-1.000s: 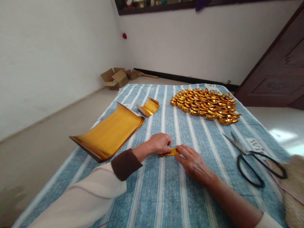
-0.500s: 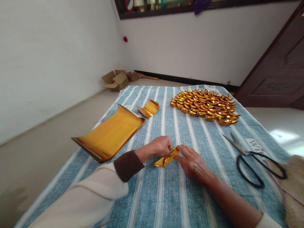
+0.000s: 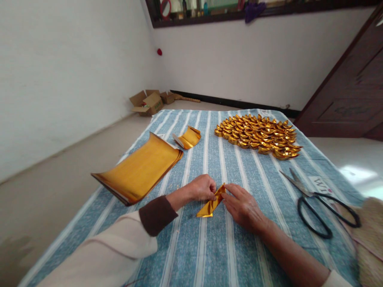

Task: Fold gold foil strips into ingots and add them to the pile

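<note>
A small folded piece of gold foil paper point(image 3: 211, 204) lies between my hands on the blue striped cloth point(image 3: 209, 247). My left hand point(image 3: 202, 188) pinches its upper end from the left. My right hand point(image 3: 243, 206) holds the same end from the right with its fingertips. The strip's free end points down toward me, lifted off the cloth.
A stack of gold foil sheets point(image 3: 139, 169) lies to the left, a smaller curled stack point(image 3: 188, 138) behind it. Several folded gold ingots point(image 3: 260, 135) form a heap at the back right. Black scissors point(image 3: 317, 203) lie at the right, beside a woven straw item point(image 3: 371, 239). Cardboard boxes point(image 3: 148, 102) sit on the floor.
The gold strip lay flat and horizontal between my hands a second ago. Its left end has swung down toward me, so it now hangs diagonally from my fingertips.
</note>
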### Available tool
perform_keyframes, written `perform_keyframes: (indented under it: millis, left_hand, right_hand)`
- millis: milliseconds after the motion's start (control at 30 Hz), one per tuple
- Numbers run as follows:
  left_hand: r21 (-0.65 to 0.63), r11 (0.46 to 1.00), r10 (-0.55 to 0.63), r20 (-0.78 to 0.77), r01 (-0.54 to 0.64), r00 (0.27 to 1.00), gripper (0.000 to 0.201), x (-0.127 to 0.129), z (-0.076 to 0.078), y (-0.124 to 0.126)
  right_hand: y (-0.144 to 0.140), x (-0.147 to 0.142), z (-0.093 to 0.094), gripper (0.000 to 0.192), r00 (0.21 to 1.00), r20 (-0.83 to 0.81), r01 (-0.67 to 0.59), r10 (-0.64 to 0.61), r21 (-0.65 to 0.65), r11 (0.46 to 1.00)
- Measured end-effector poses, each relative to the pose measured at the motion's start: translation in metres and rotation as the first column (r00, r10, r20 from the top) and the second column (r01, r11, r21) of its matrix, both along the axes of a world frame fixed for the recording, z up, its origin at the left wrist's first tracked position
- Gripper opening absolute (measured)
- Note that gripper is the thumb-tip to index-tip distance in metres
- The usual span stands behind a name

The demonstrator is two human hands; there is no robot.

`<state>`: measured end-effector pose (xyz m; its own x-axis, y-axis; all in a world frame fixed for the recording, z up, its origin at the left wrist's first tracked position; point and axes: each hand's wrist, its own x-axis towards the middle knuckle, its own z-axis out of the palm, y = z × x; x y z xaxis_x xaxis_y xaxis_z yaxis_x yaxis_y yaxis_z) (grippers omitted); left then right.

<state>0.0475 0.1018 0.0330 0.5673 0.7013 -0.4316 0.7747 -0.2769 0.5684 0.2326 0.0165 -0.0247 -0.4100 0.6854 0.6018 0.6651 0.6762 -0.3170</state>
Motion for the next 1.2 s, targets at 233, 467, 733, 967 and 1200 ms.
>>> perform_keyframes:
  millis: [233,467,733,967,1200]
  left_hand:
    - [0.134,0.99,-0.07,0.125,0.053,0.99,0.004,-0.005,0.015,-0.007]
    - [0.774,0.493,-0.439,-0.173,0.397,0.882,0.022,-0.004,0.025,-0.012]
    - [0.956,0.126,-0.533,-0.161,0.266,0.83,0.032,-0.015,0.004,-0.006]
    - [0.944,0.257,-0.535,-0.038,0.206,0.844,0.029,-0.027,-0.022,-0.022]
    - [0.89,0.412,-0.44,0.006,0.196,0.898,0.032,-0.03,-0.037,-0.034]
  right_hand:
    - [0.009,0.001,-0.007,0.035,0.761,-0.554,0.041,-0.337,-0.477,0.878]
    - [0.021,-0.004,0.005,0.032,0.627,-0.654,-0.221,-0.423,-0.671,0.708]
    - [0.018,-0.002,0.006,0.022,0.969,-0.24,0.068,-0.066,-0.001,0.998]
    - [0.009,-0.003,0.015,0.019,0.984,0.178,-0.031,-0.018,0.266,0.963]
    - [0.004,-0.003,0.013,0.022,0.979,0.198,-0.067,0.039,0.137,0.988]
